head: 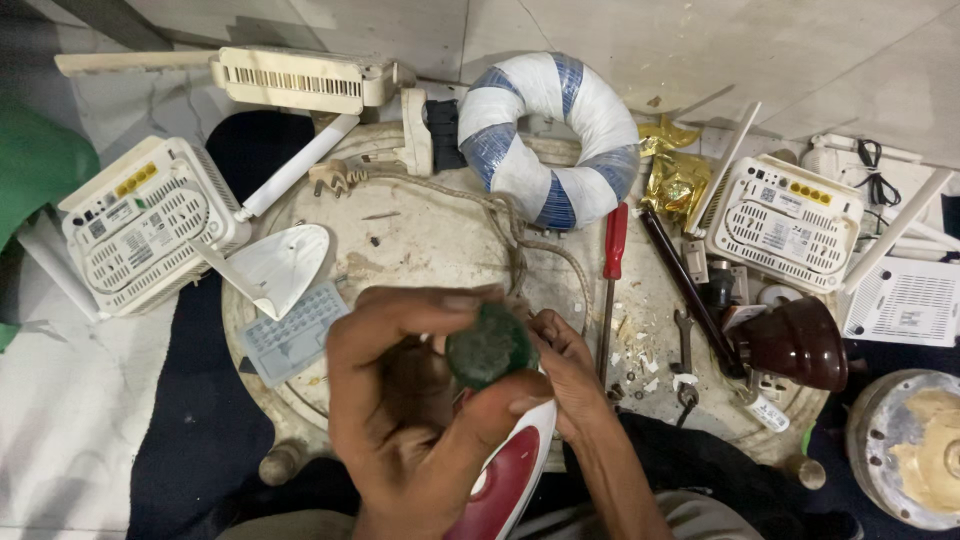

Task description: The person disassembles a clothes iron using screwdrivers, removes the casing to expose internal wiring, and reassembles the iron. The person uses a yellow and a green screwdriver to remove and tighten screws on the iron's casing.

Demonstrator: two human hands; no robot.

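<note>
Screwdriver (612, 262) right of hands (470, 390)

A dark green, rough, rounded lump (489, 345) sits above the red-and-white iron (510, 475).

Both hands, the left hand (400, 400) and the right hand (565, 365), are bare, with no gloves, rings or watch showing. The forearms are bare too, with no sleeve reaching the wrists. Below the right forearm, at the bottom edge of the view, lies dark cloth over a lighter grey garment, seemingly the person's clothing.
</note>
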